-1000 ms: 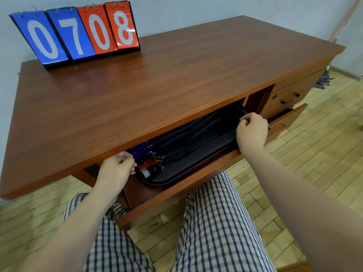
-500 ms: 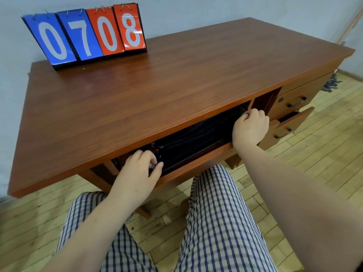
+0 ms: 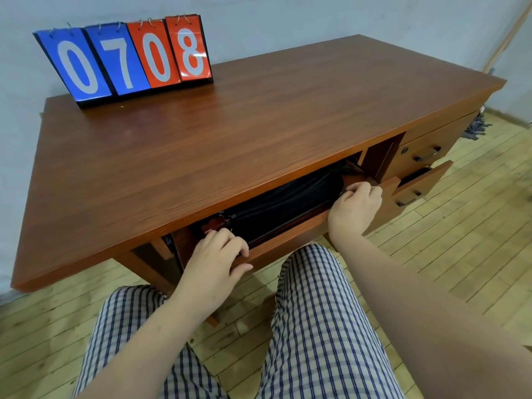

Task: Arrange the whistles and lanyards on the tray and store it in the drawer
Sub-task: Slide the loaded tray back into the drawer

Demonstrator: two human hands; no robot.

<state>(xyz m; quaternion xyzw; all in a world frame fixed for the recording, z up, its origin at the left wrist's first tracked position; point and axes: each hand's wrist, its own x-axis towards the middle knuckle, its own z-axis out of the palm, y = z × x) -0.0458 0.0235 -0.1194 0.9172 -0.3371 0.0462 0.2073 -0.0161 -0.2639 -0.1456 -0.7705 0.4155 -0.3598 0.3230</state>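
Observation:
The desk's middle drawer (image 3: 288, 240) stands partly open under the desktop. Inside lies a black tray (image 3: 282, 205), mostly hidden by the desktop's edge. At the tray's left end a red whistle (image 3: 214, 224) and a bit of a metal clip show; the lanyards look like dark bands along the tray. My left hand (image 3: 216, 260) grips the left part of the drawer front, fingers curled over its top edge. My right hand (image 3: 355, 207) grips the right end of the drawer front in the same way.
A flip scoreboard (image 3: 129, 56) reading 0708 stands at the back left of the brown desk (image 3: 259, 125). On the right, an upper side drawer (image 3: 426, 152) is closed and the lower one (image 3: 417, 188) stands ajar. My checked trouser legs are under the drawer.
The drawer has slid further under the desktop, hiding most of the tray. My left hand moved from beside the tray onto the drawer front; my right hand stayed at the right end.

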